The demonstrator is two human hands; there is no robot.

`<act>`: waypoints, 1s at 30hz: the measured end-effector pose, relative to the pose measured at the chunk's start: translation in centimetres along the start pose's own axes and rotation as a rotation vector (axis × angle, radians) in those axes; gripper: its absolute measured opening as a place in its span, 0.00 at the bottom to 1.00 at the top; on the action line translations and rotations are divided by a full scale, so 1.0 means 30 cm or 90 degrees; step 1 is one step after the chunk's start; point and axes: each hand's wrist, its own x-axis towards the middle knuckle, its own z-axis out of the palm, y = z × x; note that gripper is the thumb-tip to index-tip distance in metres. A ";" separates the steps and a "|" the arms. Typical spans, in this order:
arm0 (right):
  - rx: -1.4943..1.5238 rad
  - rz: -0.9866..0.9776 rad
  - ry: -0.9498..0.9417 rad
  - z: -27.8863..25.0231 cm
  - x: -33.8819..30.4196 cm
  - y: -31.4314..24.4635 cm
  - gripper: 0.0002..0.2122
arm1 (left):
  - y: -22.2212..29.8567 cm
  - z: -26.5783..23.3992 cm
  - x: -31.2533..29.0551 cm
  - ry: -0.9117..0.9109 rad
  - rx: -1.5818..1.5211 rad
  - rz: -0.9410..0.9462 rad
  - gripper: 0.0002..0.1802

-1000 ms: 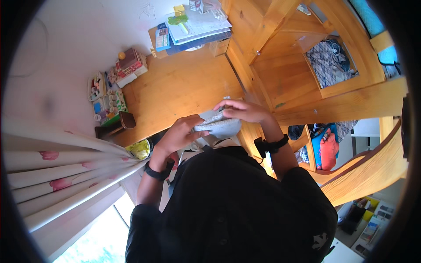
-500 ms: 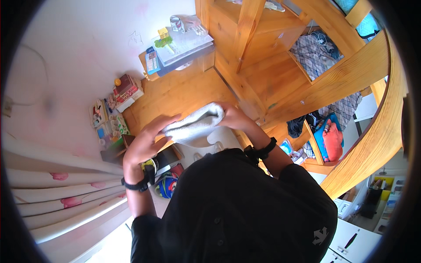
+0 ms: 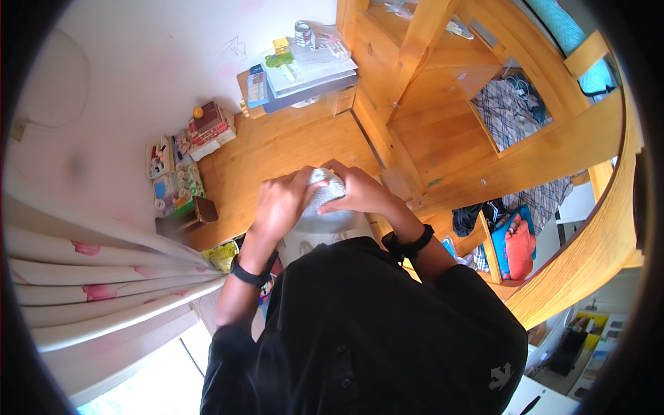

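In front of my chest, above the near edge of the wooden desk [image 3: 283,152], both hands grip a light grey cloth [image 3: 328,189]. My left hand [image 3: 282,200] closes on its left side with the fingers bent over it. From the right, my right hand [image 3: 363,192] wraps round the other side, thumb in front. The cloth is bunched into a thick wad between them, and its lower part is blurred. The fingers hide much of it.
At the desk's left end stand red books [image 3: 209,126], a tray of small items [image 3: 181,185] and a brown box [image 3: 203,209]. Stacked papers [image 3: 304,76] lie at the back. A wooden bed frame [image 3: 449,173] rises on the right; a flowered curtain [image 3: 111,270] hangs left.
My hands have come closer together, and the cloth between them has gone from a wide folded strip to a compact wad. The view has shifted slightly.
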 end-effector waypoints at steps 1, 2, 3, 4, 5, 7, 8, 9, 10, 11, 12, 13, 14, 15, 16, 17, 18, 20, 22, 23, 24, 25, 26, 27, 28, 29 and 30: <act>0.027 -0.035 -0.042 0.013 0.002 0.070 0.27 | -0.001 -0.001 0.011 -0.031 -0.016 0.025 0.11; 0.056 -0.069 -0.083 0.019 0.002 0.112 0.25 | -0.004 -0.007 0.017 -0.028 -0.011 0.018 0.11; 0.083 0.056 -0.181 0.014 -0.004 0.145 0.23 | -0.005 -0.018 0.024 -0.035 -0.037 0.017 0.11; 0.084 0.052 -0.181 0.042 -0.006 0.236 0.23 | -0.001 -0.031 0.038 -0.045 -0.062 0.023 0.11; 0.128 0.078 -0.202 0.094 -0.008 0.379 0.23 | 0.004 -0.048 0.057 -0.040 -0.092 0.006 0.11; 0.180 0.098 -0.226 0.151 0.001 0.530 0.23 | -0.001 -0.100 0.071 -0.006 -0.101 -0.037 0.10; 0.273 0.154 -0.209 0.164 0.004 0.558 0.21 | -0.005 -0.137 0.075 0.020 -0.078 -0.040 0.10; 0.366 0.209 -0.191 0.170 0.002 0.587 0.20 | -0.052 -0.150 0.055 0.044 -0.022 -0.068 0.10; 0.376 0.203 -0.192 0.155 0.008 0.571 0.20 | -0.124 -0.170 0.016 0.069 0.001 -0.097 0.12; 0.365 0.221 -0.136 0.107 0.008 0.521 0.21 | -0.168 -0.205 -0.014 0.062 0.016 -0.184 0.11; 0.353 0.236 -0.083 0.052 0.005 0.459 0.23 | -0.215 -0.229 -0.047 0.125 0.008 -0.258 0.11; 0.361 0.236 -0.079 -0.012 -0.005 0.399 0.23 | -0.230 -0.263 -0.064 0.161 -0.076 -0.294 0.13; 0.383 0.188 -0.074 -0.080 -0.010 0.335 0.25 | -0.302 -0.280 -0.110 0.176 -0.141 -0.341 0.16; 0.402 0.141 -0.064 -0.122 -0.006 0.306 0.27 | -0.305 -0.285 -0.108 0.204 -0.229 -0.376 0.17; 0.405 0.143 -0.059 -0.128 -0.005 0.299 0.27 | -0.305 -0.287 -0.115 0.230 -0.320 -0.414 0.18; 0.697 0.090 -0.008 -0.128 -0.003 0.292 0.30 | -0.317 -0.279 -0.115 0.250 -0.399 -0.520 0.20; 0.986 0.028 0.050 -0.121 0.000 0.286 0.33 | -0.307 -0.264 -0.126 0.246 -0.401 -0.522 0.20; 0.975 0.051 0.150 -0.067 0.011 0.310 0.41 | -0.182 -0.236 -0.084 0.160 -0.655 -0.592 0.20; 1.065 -0.017 0.137 -0.009 -0.010 0.325 0.37 | -0.270 -0.090 -0.183 0.114 -0.625 -0.486 0.20; 1.072 -0.051 0.053 0.005 -0.026 0.329 0.36 | -0.301 -0.024 -0.223 0.098 -0.616 -0.491 0.19; 1.072 -0.038 0.052 0.031 -0.050 0.327 0.36 | -0.306 0.025 -0.250 0.076 -0.610 -0.497 0.18; 1.114 0.072 0.029 0.058 -0.078 0.335 0.35 | -0.294 0.056 -0.258 0.034 -0.530 -0.527 0.18; 1.147 0.182 0.007 0.071 -0.097 0.350 0.34 | -0.270 0.083 -0.240 -0.009 -0.452 -0.551 0.17; 1.051 0.261 0.051 0.101 -0.107 0.394 0.29 | -0.239 0.107 -0.224 -0.017 -0.407 -0.536 0.16; 1.027 0.286 0.033 0.131 -0.107 0.419 0.27 | -0.211 0.128 -0.196 -0.019 -0.416 -0.541 0.16; 1.001 0.310 0.015 0.158 -0.097 0.401 0.24 | -0.187 0.149 -0.170 -0.097 -0.429 -0.557 0.18; 0.996 0.322 0.021 0.194 -0.090 0.380 0.24 | -0.162 0.179 -0.152 -0.177 -0.444 -0.570 0.21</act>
